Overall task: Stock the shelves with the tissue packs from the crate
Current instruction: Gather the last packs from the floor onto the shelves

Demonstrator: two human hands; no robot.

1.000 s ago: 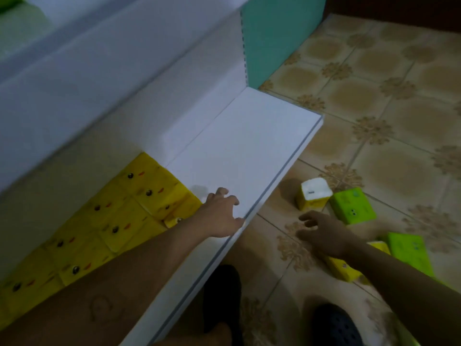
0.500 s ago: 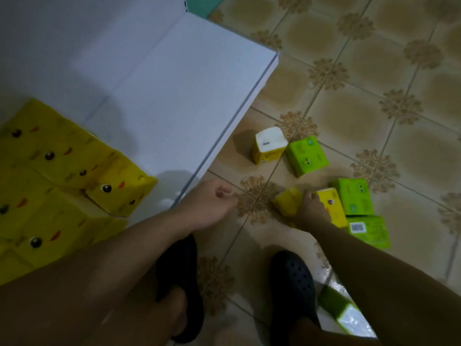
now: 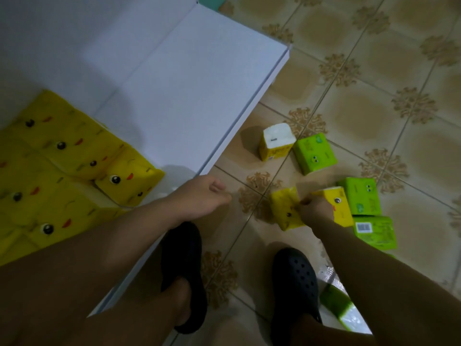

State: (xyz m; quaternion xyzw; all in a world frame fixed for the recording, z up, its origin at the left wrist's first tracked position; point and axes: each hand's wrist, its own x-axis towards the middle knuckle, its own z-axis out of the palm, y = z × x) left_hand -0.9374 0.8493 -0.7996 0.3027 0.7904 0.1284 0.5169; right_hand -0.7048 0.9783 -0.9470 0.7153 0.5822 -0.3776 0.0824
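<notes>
Nearest, a dark left clog (image 3: 184,275) and a dark right clog (image 3: 295,283) stand on the tiled floor (image 3: 374,101), with a green pack in clear wrap (image 3: 335,304) just right of the right clog. Beyond them the left hand (image 3: 202,196) hangs over the shelf's front edge, fingers loosely curled and holding nothing. The right hand (image 3: 314,208) grips a yellow tissue pack (image 3: 284,208) that lies on the floor. Just to its right lie a second yellow pack (image 3: 338,203) and two green packs (image 3: 361,198). Farther off, a yellow pack on end (image 3: 275,143) stands beside another green pack (image 3: 314,153). To the left, the white shelf (image 3: 174,96) carries a block of stocked yellow packs (image 3: 62,171) at its near left. The beige tiles bear brown flower motifs, and a teal panel (image 3: 209,0) shows at the far edge.
</notes>
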